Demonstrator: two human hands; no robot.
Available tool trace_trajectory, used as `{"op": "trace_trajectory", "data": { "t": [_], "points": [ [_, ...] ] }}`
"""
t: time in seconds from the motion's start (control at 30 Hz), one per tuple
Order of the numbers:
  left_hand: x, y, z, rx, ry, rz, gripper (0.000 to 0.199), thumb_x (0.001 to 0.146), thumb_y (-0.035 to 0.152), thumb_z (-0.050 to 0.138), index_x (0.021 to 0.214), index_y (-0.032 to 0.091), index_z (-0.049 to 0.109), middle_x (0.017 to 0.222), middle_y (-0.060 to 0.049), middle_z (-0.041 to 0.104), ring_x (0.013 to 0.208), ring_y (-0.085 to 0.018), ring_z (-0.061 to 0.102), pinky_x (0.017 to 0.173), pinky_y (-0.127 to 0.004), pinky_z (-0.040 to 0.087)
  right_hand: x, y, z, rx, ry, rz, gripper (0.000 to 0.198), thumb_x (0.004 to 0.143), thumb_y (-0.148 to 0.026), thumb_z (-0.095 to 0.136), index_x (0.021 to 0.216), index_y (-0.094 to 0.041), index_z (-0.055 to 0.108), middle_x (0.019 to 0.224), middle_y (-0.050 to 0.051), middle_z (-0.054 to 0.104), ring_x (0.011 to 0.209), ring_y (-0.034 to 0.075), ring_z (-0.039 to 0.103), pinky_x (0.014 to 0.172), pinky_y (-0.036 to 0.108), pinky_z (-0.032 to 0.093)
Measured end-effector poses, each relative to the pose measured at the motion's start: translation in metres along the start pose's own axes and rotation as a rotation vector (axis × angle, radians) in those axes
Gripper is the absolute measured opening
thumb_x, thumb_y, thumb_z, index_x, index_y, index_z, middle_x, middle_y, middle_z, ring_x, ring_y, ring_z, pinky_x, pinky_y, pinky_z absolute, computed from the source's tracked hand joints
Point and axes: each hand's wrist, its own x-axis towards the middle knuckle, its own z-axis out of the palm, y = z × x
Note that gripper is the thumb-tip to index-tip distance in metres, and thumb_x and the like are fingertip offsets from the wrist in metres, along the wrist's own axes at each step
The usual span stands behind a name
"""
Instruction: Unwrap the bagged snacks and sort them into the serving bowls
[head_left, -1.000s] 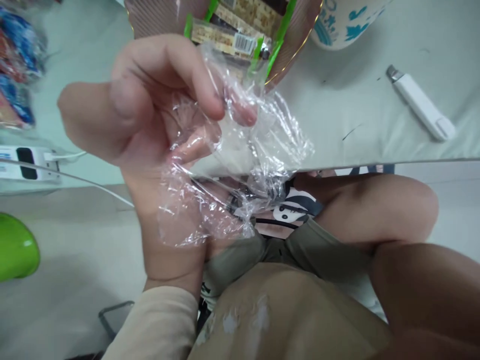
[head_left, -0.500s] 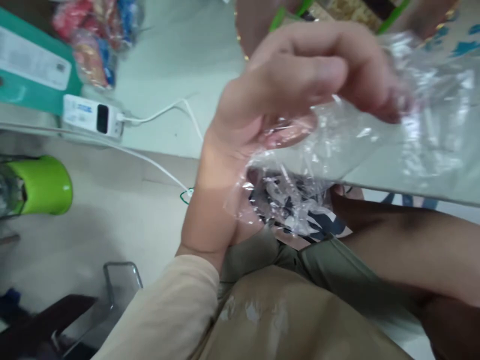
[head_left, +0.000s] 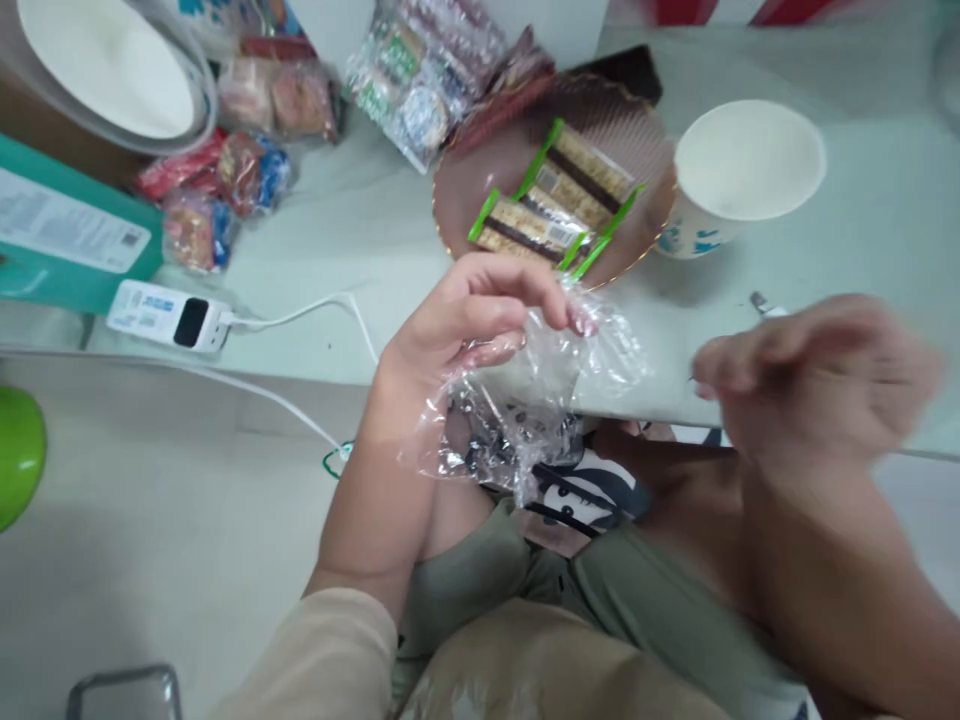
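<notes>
My left hand [head_left: 487,315] is closed on a thin, crumpled clear plastic bag [head_left: 517,420], which hangs below the fingers over my lap and spreads to the right of them. Off to the right, my right hand [head_left: 817,385] is smeared by motion, so what its fingers do cannot be made out. Just beyond the left hand stands a pinkish, gold-rimmed ribbed bowl [head_left: 457,200]. Wrapped snack bars [head_left: 581,175] with green ends lie in it.
A white paper cup [head_left: 750,165] stands right of the bowl. Packaged snacks [head_left: 420,90] and small wrapped packets [head_left: 199,230] lie at the back left. A white power bank [head_left: 169,315] with a cable [head_left: 300,322] sits near the table's front edge, beside a teal box [head_left: 75,230].
My right hand has come into view at the right. My left hand, still holding the plastic bag, appears lower and farther left. More of the table shows, with the whole bowl and the cup.
</notes>
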Motion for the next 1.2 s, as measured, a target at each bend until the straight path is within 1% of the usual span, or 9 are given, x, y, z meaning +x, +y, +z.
{"op": "trace_trajectory", "data": {
  "t": [0.07, 0.17, 0.27, 0.33, 0.43, 0.57, 0.77, 0.97, 1.2],
  "points": [
    [0.004, -0.003, -0.002, 0.023, 0.014, -0.013, 0.038, 0.066, 0.052, 0.081, 0.072, 0.015, 0.071, 0.088, -0.008, 0.076, 0.030, 0.004, 0.027, 0.031, -0.017, 0.009, 0.013, 0.005, -0.001, 0.025, 0.086, -0.150, 0.021, 0.093, -0.055, 0.064, 0.102, -0.037, 0.066, 0.100, 0.002, 0.069, 0.104, 0.026, 0.070, 0.093, 0.049, 0.060],
    [0.009, -0.007, -0.002, 0.068, -0.036, -0.026, 0.046, 0.064, 0.061, 0.082, 0.075, 0.018, 0.071, 0.088, -0.006, 0.075, 0.032, 0.001, 0.030, 0.030, -0.019, 0.015, 0.026, 0.015, 0.007, -0.027, -0.119, -0.269, 0.062, 0.067, -0.055, 0.088, 0.120, -0.035, 0.064, 0.132, 0.004, 0.066, 0.134, 0.031, 0.057, 0.114, 0.054, 0.047],
    [0.010, -0.009, -0.002, 0.165, -0.079, -0.039, 0.052, 0.061, 0.068, 0.082, 0.078, 0.021, 0.071, 0.086, -0.008, 0.076, 0.040, -0.008, 0.050, 0.032, -0.023, 0.030, 0.028, 0.022, 0.016, -0.075, -0.241, -0.322, 0.039, 0.077, -0.049, 0.083, 0.107, -0.030, 0.069, 0.120, 0.004, 0.073, 0.127, 0.031, 0.063, 0.115, 0.055, 0.044],
    [0.007, -0.006, -0.005, 0.235, -0.094, -0.033, 0.053, 0.060, 0.069, 0.083, 0.082, 0.022, 0.071, 0.089, -0.009, 0.076, 0.053, -0.014, 0.061, 0.038, -0.026, 0.039, 0.027, 0.023, 0.018, -0.044, -0.145, -0.325, 0.014, 0.090, -0.042, 0.072, 0.090, -0.028, 0.068, 0.089, 0.000, 0.075, 0.094, 0.023, 0.074, 0.102, 0.048, 0.054],
    [-0.001, 0.003, -0.014, 0.307, -0.064, -0.028, 0.047, 0.060, 0.052, 0.090, 0.092, 0.023, 0.072, 0.100, -0.011, 0.077, 0.062, -0.015, 0.064, 0.041, -0.025, 0.041, 0.027, 0.021, 0.012, 0.109, 0.073, -0.274, 0.017, 0.095, -0.038, 0.066, 0.082, -0.027, 0.064, 0.058, -0.007, 0.058, 0.051, 0.013, 0.061, 0.065, 0.033, 0.058],
    [-0.010, 0.008, -0.025, 0.309, 0.070, 0.052, 0.058, 0.057, 0.027, 0.094, 0.109, 0.028, 0.067, 0.112, -0.006, 0.074, 0.061, -0.009, 0.060, 0.042, -0.020, 0.038, 0.036, 0.018, -0.001, 0.318, 0.288, -0.281, 0.016, 0.082, -0.028, 0.069, 0.070, -0.025, 0.060, 0.055, -0.006, 0.053, 0.049, 0.012, 0.056, 0.051, 0.027, 0.048],
    [-0.004, 0.000, -0.014, 0.317, 0.291, 0.137, 0.075, 0.056, 0.041, 0.095, 0.123, 0.028, 0.062, 0.118, -0.007, 0.071, 0.094, -0.021, 0.072, 0.073, -0.030, 0.060, 0.055, 0.021, -0.009, 0.432, 0.544, -0.253, 0.011, 0.080, -0.025, 0.057, 0.072, -0.026, 0.050, 0.050, -0.007, 0.046, 0.041, 0.012, 0.047, 0.039, 0.025, 0.037],
    [-0.013, 0.016, 0.014, 0.534, 0.323, -0.092, 0.035, 0.071, 0.029, 0.086, 0.099, 0.017, 0.071, 0.070, -0.001, 0.069, 0.058, -0.011, 0.063, 0.051, -0.021, 0.050, 0.058, 0.022, -0.015, 0.405, 0.620, -0.186, 0.024, 0.089, -0.039, 0.064, 0.076, -0.027, 0.048, 0.048, -0.011, 0.036, 0.032, 0.007, 0.031, 0.032, 0.021, 0.021],
    [-0.011, 0.009, 0.005, 0.334, 0.397, 0.173, 0.025, 0.065, 0.035, 0.092, 0.076, 0.023, 0.073, 0.056, 0.003, 0.062, 0.038, -0.005, 0.044, 0.034, -0.018, 0.035, 0.060, 0.025, -0.030, 0.505, 0.554, 0.038, 0.030, 0.088, -0.052, 0.063, 0.079, -0.023, 0.065, 0.069, -0.002, 0.064, 0.055, 0.011, 0.060, 0.047, 0.024, 0.047]
  ]
}}
